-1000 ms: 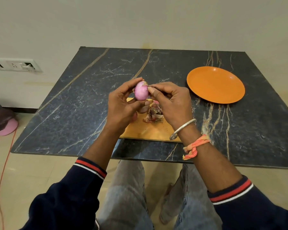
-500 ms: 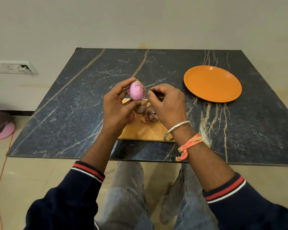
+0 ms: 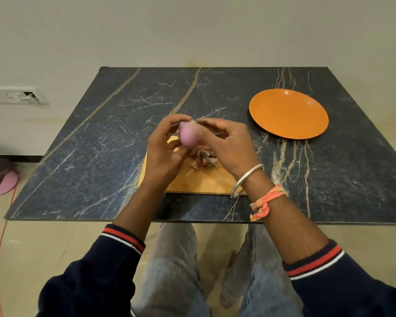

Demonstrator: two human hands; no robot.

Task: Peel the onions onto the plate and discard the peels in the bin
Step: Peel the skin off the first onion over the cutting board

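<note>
A pink peeled onion (image 3: 188, 136) is held above the wooden cutting board (image 3: 199, 181), blurred by motion. My left hand (image 3: 164, 148) grips it from the left and below with curled fingers. My right hand (image 3: 226, 143) meets it from the right, fingertips pinching at the onion's top. A small heap of brown and purple onion peels (image 3: 205, 160) lies on the board under my right hand. The orange plate (image 3: 288, 113) sits bare at the right of the dark marble table (image 3: 101, 145). No bin is in view.
The table's near edge runs just above my knees. A wall socket (image 3: 16, 95) is on the left wall. An orange cable (image 3: 0, 248) trails over the floor at left, near a pink and dark object (image 3: 0, 177).
Both hands have stayed together on the onion and turned it slightly; the onion now looks blurred. The camera view has drifted a little.
</note>
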